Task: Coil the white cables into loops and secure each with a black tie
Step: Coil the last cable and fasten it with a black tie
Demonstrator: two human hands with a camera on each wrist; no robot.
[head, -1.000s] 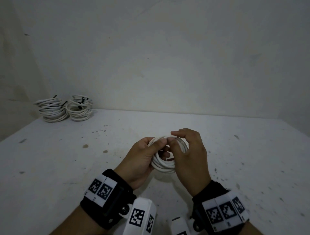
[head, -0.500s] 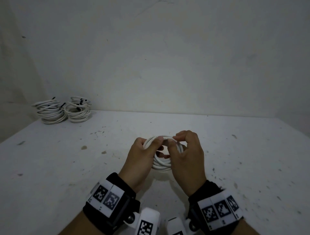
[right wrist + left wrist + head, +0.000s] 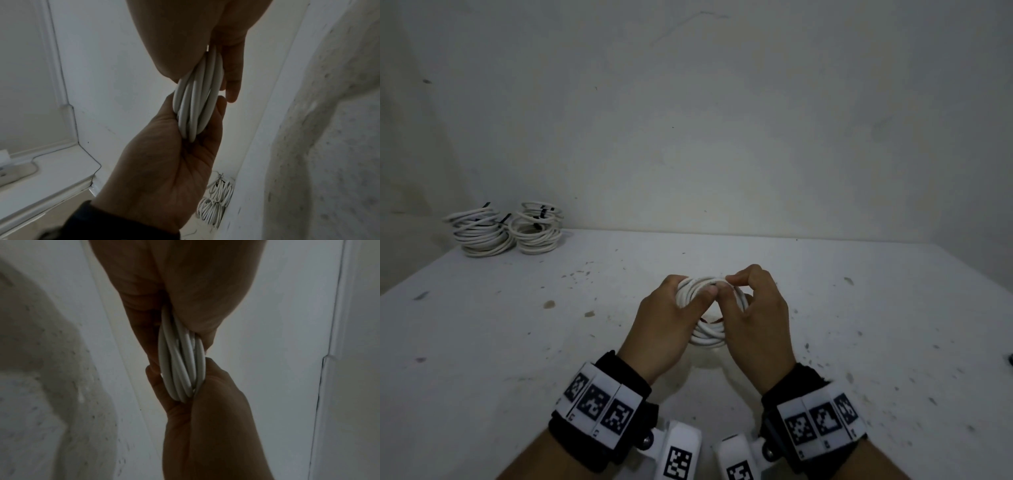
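Head view: we see the left hand [image 3: 664, 329] and right hand [image 3: 760, 322] both curled round one white cable coil [image 3: 709, 334], held just above the table [image 3: 517, 342]. Thumbs pinch its top. Two stacks of tied coils [image 3: 506, 229] sit at the far left corner by the wall.

Left wrist view: coil strands [image 3: 183, 363] squeezed between both hands.

Right wrist view: same grip on the strands [image 3: 195, 100]; possibly a tie there, too dark to tell.

wall [image 3: 722, 120]: plain, pale, scuffed | table [image 3: 482, 342]: white, speckled with dark marks | light: dim
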